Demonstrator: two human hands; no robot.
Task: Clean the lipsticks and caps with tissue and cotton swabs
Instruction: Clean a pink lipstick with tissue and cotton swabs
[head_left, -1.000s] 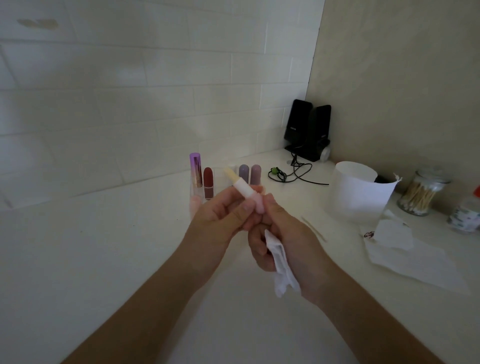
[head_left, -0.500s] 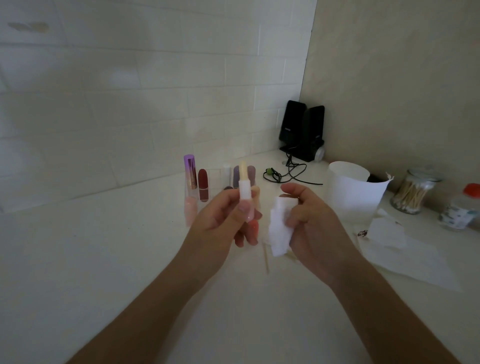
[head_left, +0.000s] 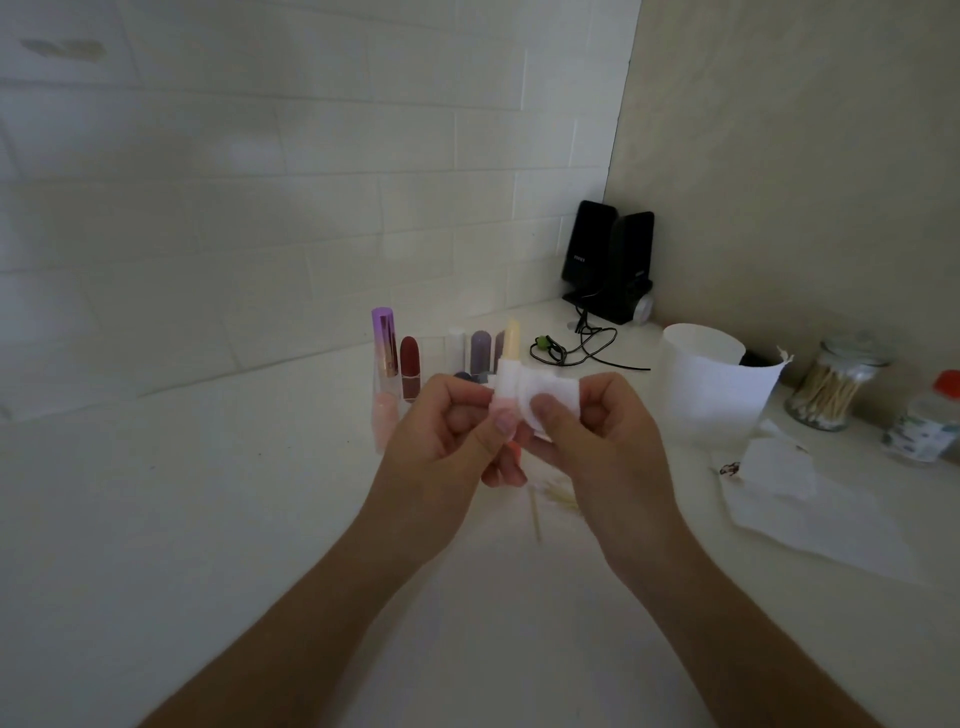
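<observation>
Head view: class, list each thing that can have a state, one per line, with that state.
lip balm, uncapped, upright, gripped by left hand
tissue, folded against the balm tube, pinched by right hand
purple lipstick, standing upright
swab jar, lid on
white cup, upright, open top
red-capped bottle, capped
paper sheet, lying flat, stained

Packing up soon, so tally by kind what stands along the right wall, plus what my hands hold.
2 speakers
1 cup
1 swab jar
1 red-capped bottle
1 lipstick, in the left hand
1 tissue, in the right hand
Total: 7
A dark thing behind the cup is too hidden to count.
</observation>
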